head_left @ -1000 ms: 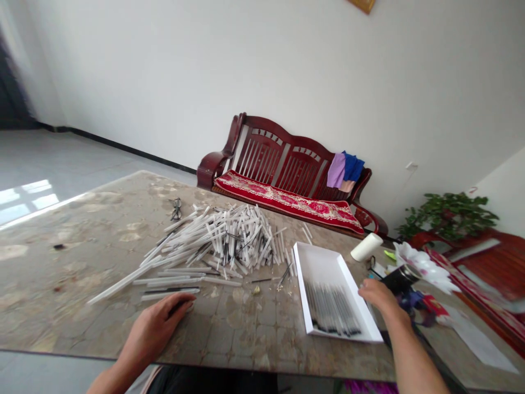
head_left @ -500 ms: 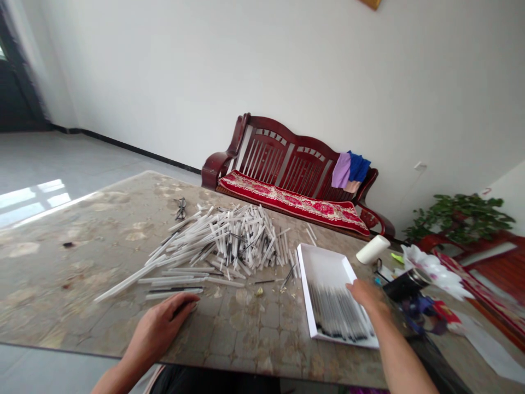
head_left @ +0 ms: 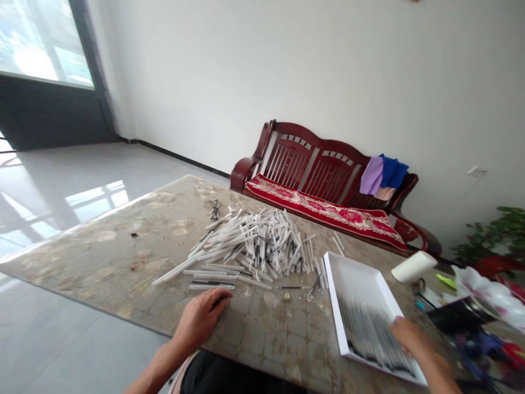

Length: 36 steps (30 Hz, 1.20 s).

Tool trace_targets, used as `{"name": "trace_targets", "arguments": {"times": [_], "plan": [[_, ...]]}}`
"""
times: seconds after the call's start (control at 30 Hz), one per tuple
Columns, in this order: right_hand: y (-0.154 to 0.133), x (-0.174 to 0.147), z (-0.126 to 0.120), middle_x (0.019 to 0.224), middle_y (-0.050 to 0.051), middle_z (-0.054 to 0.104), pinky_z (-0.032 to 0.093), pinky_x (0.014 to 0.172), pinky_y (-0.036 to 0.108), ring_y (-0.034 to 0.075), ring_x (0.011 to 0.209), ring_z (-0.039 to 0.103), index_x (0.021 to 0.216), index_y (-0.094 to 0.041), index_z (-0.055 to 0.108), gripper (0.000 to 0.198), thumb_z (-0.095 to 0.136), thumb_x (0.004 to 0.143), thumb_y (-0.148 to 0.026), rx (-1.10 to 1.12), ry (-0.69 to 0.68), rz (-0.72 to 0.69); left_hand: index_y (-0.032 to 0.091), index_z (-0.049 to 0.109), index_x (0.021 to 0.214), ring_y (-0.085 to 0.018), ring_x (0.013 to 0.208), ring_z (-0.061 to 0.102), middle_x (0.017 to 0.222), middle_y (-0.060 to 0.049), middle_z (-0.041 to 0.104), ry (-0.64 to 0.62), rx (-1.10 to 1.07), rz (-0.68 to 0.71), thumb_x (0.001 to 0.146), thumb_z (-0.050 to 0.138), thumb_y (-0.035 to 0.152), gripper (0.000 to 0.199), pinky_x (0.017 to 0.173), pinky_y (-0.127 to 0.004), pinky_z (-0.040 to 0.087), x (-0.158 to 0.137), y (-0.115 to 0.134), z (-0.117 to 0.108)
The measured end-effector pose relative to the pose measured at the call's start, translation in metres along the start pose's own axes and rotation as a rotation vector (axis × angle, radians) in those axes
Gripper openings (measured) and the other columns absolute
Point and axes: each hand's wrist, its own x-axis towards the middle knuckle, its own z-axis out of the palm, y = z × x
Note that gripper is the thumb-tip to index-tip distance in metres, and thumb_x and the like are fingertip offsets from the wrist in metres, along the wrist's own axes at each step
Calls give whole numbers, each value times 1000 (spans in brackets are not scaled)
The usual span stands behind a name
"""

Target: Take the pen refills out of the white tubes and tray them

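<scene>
My left hand (head_left: 205,313) rests on the table near its front edge, fingers loosely bent and thumb apart; I see nothing held. Just beyond it lies a loose heap of thin white tubes (head_left: 246,235), with some dark sticks among them. My right hand (head_left: 410,338) is at the right wall of a shallow white box (head_left: 335,314), its fingers smeared by motion. Inside the box, slim grey rods (head_left: 369,328) with dark near ends lie side by side; the far part of the box floor shows bare.
Right of the box are a white roll (head_left: 414,266), a black cylinder (head_left: 463,314) and clear plastic (head_left: 488,287). Black-framed glasses (head_left: 215,209) lie beyond the heap on the patterned table (head_left: 172,246). A red wooden bench (head_left: 315,164) stands behind.
The view has swung left, so everything sits further right. My right hand has slid along the box's right wall towards me. My left hand stays by the heap.
</scene>
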Motion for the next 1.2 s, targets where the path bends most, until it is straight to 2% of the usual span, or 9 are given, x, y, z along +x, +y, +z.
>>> {"name": "trace_targets", "arguments": {"times": [0.13, 0.27, 0.33, 0.5, 0.63, 0.73, 0.93, 1.1, 1.2], "plan": [[-38, -7, -10, 90, 15, 76, 52, 70, 38, 31, 86, 73, 81, -22, 71, 25, 48, 86, -29, 29, 13, -29, 27, 71, 91, -19, 85, 73, 90, 2, 78, -8, 0, 19, 89, 51, 29, 19, 77, -25, 54, -1, 2, 1], [-146, -52, 3, 101, 7, 74, 54, 80, 30, 21, 94, 70, 100, -22, 70, 27, 45, 96, -33, 435, 38, -467, 27, 70, 91, -19, 84, 73, 90, 0, 77, -10, 21, 42, 90, 51, 27, 19, 76, -25, 53, -3, 4, 3], [-203, -79, 17, 112, 7, 69, 55, 83, 35, 21, 96, 67, 112, -20, 66, 25, 54, 97, -37, 504, 127, -655, 27, 70, 92, -19, 84, 72, 90, 0, 77, -10, 30, 52, 90, 51, 25, 19, 77, -25, 53, -3, 5, 4], [-285, -118, 39, 128, 8, 60, 55, 89, 42, 21, 105, 63, 124, -21, 59, 31, 59, 96, -36, 529, 191, -759, 26, 70, 92, -19, 85, 72, 91, -1, 76, -19, 47, 81, 91, 52, 22, 19, 76, -24, 53, -3, 4, 4], [-301, -121, 39, 122, 8, 63, 56, 85, 39, 21, 100, 64, 118, -22, 62, 28, 59, 96, -38, 521, 231, -773, 26, 70, 92, -18, 84, 72, 90, -1, 76, -25, 47, 71, 90, 52, 18, 20, 76, -23, 53, -2, 2, 6], [-300, -125, 36, 98, 9, 67, 54, 68, 35, 24, 84, 67, 97, -22, 65, 28, 54, 96, -47, 470, 313, -742, 25, 69, 96, -18, 85, 71, 93, -2, 74, 26, 52, 115, 92, 51, 17, 21, 76, -24, 54, -2, 5, 9], [-296, -151, 35, 85, 6, 69, 50, 64, 30, 22, 76, 69, 88, -25, 59, 36, 33, 103, -44, 587, 401, -819, 32, 58, 128, -23, 109, 61, 133, -8, 59, 133, 272, 333, 95, 55, 17, 37, 89, -33, 52, 11, 23, 11], [-286, -142, 47, 89, 4, 72, 55, 69, 30, 21, 80, 71, 92, -27, 63, 31, 38, 99, -44, 734, 271, -864, 28, 64, 114, -21, 94, 60, 105, -4, 67, -57, 391, 354, 95, 58, 18, 23, 80, -30, 50, 22, 23, 5], [-264, -107, 59, 104, 6, 73, 56, 78, 33, 23, 94, 71, 107, -26, 65, 32, 38, 96, -39, 699, 337, -802, 25, 65, 109, -21, 93, 61, 101, -4, 67, -79, 429, 269, 95, 58, 19, 17, 76, -28, 49, 21, 15, 4]]}}
